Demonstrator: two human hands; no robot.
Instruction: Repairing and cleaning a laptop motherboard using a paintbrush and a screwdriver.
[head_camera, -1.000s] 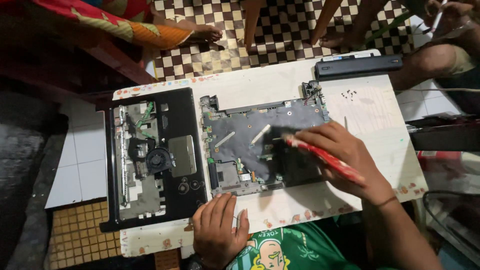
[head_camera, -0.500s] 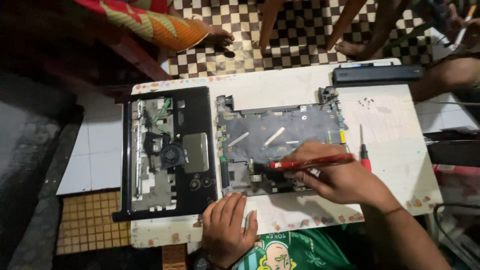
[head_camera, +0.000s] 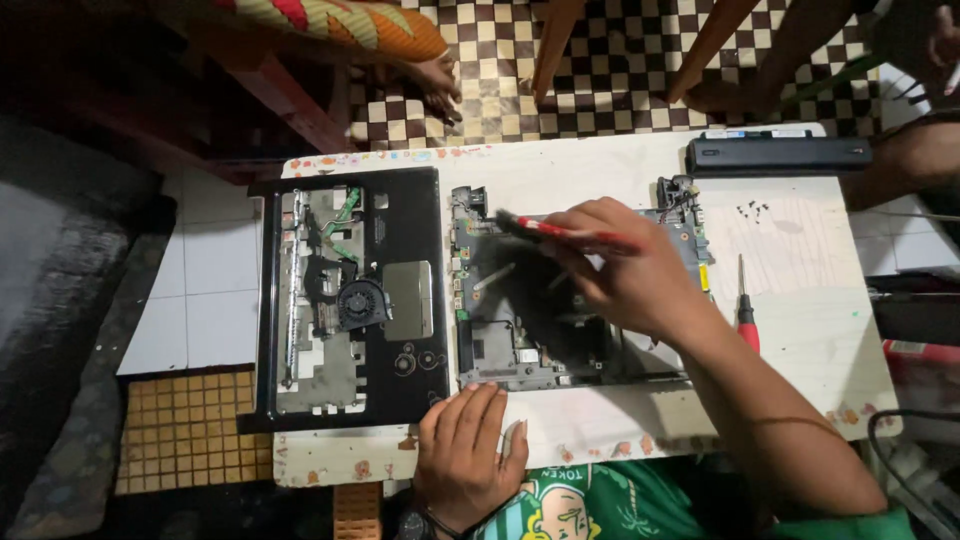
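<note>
A bare laptop motherboard (head_camera: 500, 330) lies on a white board table (head_camera: 810, 330). My right hand (head_camera: 630, 270) hovers over its middle and grips a red-handled tool (head_camera: 560, 232). The dark tip of the tool points at the board's far left corner. What kind of tip it has is too blurred to tell. My left hand (head_camera: 465, 450) lies flat, fingers apart, on the table's near edge just below the motherboard and holds nothing. To the left sits the black laptop case half (head_camera: 400, 210) with a round fan (head_camera: 362, 303) inside.
A long black battery (head_camera: 778, 155) lies at the far right edge. A red-handled screwdriver (head_camera: 745, 315) and several small screws (head_camera: 752, 210) lie right of the motherboard. Another person's foot (head_camera: 437, 85) and wooden chair legs (head_camera: 555, 45) stand on the checkered floor beyond.
My right hand has moved with the red tool from the motherboard's near right part up to its far left corner. My left hand has stayed on the table's near edge.
</note>
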